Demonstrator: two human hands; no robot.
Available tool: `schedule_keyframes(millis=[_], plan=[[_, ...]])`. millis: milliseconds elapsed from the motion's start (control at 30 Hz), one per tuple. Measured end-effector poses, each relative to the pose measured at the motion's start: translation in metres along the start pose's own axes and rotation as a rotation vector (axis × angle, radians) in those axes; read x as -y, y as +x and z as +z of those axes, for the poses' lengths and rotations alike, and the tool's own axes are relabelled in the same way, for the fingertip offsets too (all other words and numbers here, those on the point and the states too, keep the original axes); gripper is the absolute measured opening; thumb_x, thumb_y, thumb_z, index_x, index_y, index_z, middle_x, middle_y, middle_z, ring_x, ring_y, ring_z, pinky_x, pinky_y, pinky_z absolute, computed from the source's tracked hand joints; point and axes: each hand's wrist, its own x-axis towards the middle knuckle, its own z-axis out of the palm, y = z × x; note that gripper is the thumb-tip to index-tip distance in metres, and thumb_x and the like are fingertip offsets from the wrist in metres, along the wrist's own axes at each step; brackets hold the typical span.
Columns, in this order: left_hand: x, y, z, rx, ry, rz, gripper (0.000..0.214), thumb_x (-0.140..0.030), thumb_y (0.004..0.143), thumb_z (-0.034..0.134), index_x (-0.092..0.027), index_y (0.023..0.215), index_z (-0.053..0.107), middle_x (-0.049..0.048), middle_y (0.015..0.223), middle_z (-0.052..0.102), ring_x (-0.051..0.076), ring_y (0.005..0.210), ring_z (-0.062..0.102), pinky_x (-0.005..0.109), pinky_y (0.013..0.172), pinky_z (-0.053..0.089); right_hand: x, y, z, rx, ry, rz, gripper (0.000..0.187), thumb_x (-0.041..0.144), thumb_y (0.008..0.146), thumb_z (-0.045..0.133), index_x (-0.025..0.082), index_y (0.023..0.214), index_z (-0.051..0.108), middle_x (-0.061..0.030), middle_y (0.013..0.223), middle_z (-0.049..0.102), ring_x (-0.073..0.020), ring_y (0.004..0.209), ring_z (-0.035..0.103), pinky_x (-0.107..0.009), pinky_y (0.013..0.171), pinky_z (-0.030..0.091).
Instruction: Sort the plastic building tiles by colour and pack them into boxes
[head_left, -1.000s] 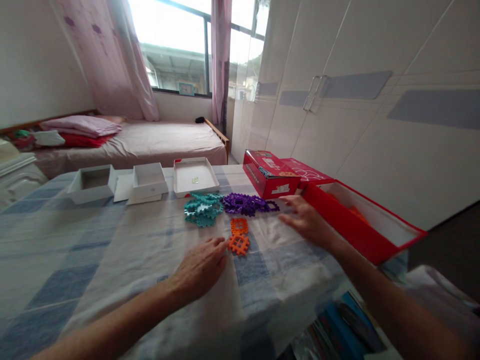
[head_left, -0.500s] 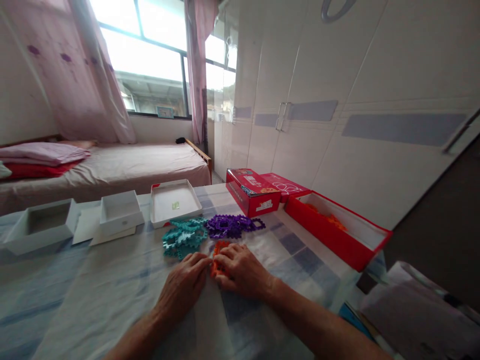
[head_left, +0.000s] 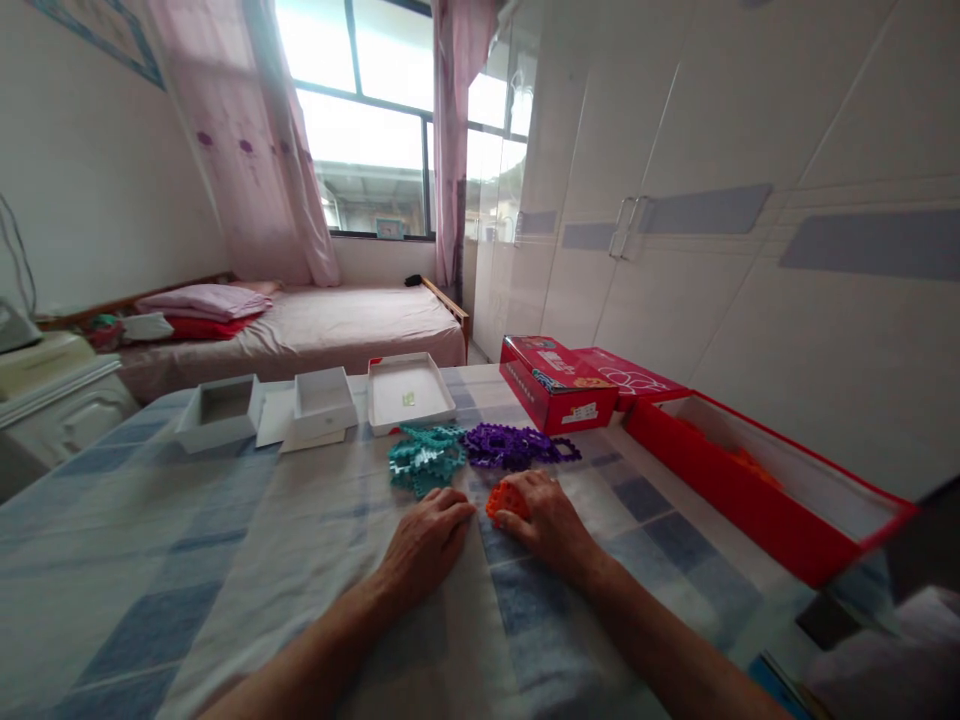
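My right hand [head_left: 546, 520] rests on the checked tablecloth with its fingers curled over orange plastic grid pieces [head_left: 501, 498], gripping them. Just left of them my left hand [head_left: 426, 540] lies palm down, fingers loosely bent, fingertips almost touching the orange pieces and holding nothing. Directly beyond the hands lie a pile of teal grid pieces [head_left: 421, 458] and a pile of purple grid pieces [head_left: 510, 446].
An open red box [head_left: 757, 490] with orange pieces inside stands at the right table edge. Two closed red boxes [head_left: 559, 382] sit behind the purple pile. A shallow white tray [head_left: 409, 392] and two small white boxes [head_left: 322, 404] stand at the back. A bed and wardrobe lie beyond.
My right hand came in from beside the red box onto the orange pieces and closed over them. My left hand stayed beside them. The camera view swung about.
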Motion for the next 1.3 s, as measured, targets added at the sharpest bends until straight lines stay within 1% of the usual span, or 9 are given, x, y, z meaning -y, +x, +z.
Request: schedule_keyframes(millis=[300,433,567,667,767,833,1067,1200,1300], plan=[[0.005,0.000,0.003,-0.006,-0.019,0.018,0.024,-0.018,0.089,0.040,-0.021,0.096,0.063,0.0047,0.099,0.062,0.017,0.090,0.056,0.030,0.084,0.047,0.006,-0.004,-0.002,-0.144,0.226,-0.098,0.021,0.013,0.081,0.048,0.021,0.100,0.050,-0.0052,0.100,0.048,-0.0153,0.091,0.052,-0.029,0.083,0.045],[0.007,-0.001,0.003,0.007,-0.020,0.028,0.025,-0.020,0.090,0.039,-0.021,0.096,0.063,0.0053,0.101,0.062,0.017,0.091,0.057,0.029,0.083,0.047,-0.030,0.007,-0.058,-0.544,0.020,0.052,0.020,0.020,0.082,0.046,0.019,0.101,0.051,-0.0080,0.099,0.052,-0.0191,0.093,0.052,-0.034,0.085,0.044],[0.008,0.000,0.003,0.010,-0.016,0.021,0.026,-0.020,0.090,0.038,-0.021,0.096,0.063,0.0053,0.101,0.062,0.017,0.091,0.057,0.030,0.084,0.047,-0.108,0.009,-0.140,-0.830,-0.334,0.214,0.024,0.025,0.078,0.048,0.015,0.099,0.054,-0.0114,0.094,0.055,-0.0243,0.094,0.050,-0.043,0.088,0.040],[0.007,0.000,0.003,0.007,-0.017,0.013,0.025,-0.018,0.088,0.040,-0.020,0.097,0.064,0.0052,0.100,0.062,0.018,0.091,0.056,0.031,0.084,0.046,-0.161,0.001,-0.183,-0.802,-0.469,0.380,0.029,0.026,0.075,0.048,0.013,0.100,0.055,-0.0162,0.094,0.056,-0.0290,0.098,0.049,-0.044,0.086,0.039],[0.006,0.000,0.004,-0.005,-0.028,0.001,0.025,-0.016,0.088,0.041,-0.020,0.096,0.065,0.0048,0.098,0.062,0.018,0.091,0.056,0.030,0.083,0.046,-0.179,-0.004,-0.195,-0.669,-0.599,0.620,0.041,0.036,0.076,0.053,0.009,0.107,0.055,-0.0269,0.104,0.052,-0.0381,0.104,0.048,-0.050,0.079,0.038],[0.005,-0.001,0.005,-0.020,-0.037,-0.003,0.025,-0.016,0.087,0.042,-0.020,0.095,0.065,0.0044,0.097,0.062,0.017,0.090,0.055,0.030,0.083,0.046,-0.168,0.003,-0.185,-0.631,-0.664,0.616,0.043,0.038,0.076,0.053,0.009,0.108,0.056,-0.0290,0.110,0.049,-0.0406,0.106,0.047,-0.052,0.077,0.038],[0.005,-0.001,0.006,-0.037,-0.039,-0.002,0.025,-0.015,0.086,0.042,-0.020,0.092,0.065,0.0037,0.096,0.063,0.017,0.089,0.055,0.029,0.082,0.045,-0.049,0.084,-0.075,-0.233,-0.231,-0.041,0.027,0.025,0.083,0.046,0.017,0.104,0.060,-0.0084,0.106,0.060,-0.0182,0.092,0.059,-0.031,0.082,0.045],[0.006,0.000,0.008,-0.033,-0.031,-0.010,0.024,-0.013,0.085,0.043,-0.020,0.090,0.065,0.0034,0.094,0.063,0.017,0.087,0.055,0.030,0.081,0.044,0.012,0.132,-0.009,0.003,-0.289,-0.168,0.033,0.018,0.087,0.039,0.020,0.114,0.057,-0.0062,0.116,0.058,-0.0158,0.096,0.060,-0.026,0.082,0.045],[0.007,0.000,0.010,-0.037,-0.026,-0.013,0.023,-0.012,0.084,0.045,-0.020,0.089,0.066,0.0033,0.094,0.063,0.017,0.086,0.055,0.030,0.080,0.044,0.032,0.162,0.025,0.159,-0.422,-0.164,0.040,0.012,0.088,0.034,0.024,0.121,0.054,-0.0059,0.119,0.058,-0.0166,0.097,0.061,-0.027,0.081,0.045]])
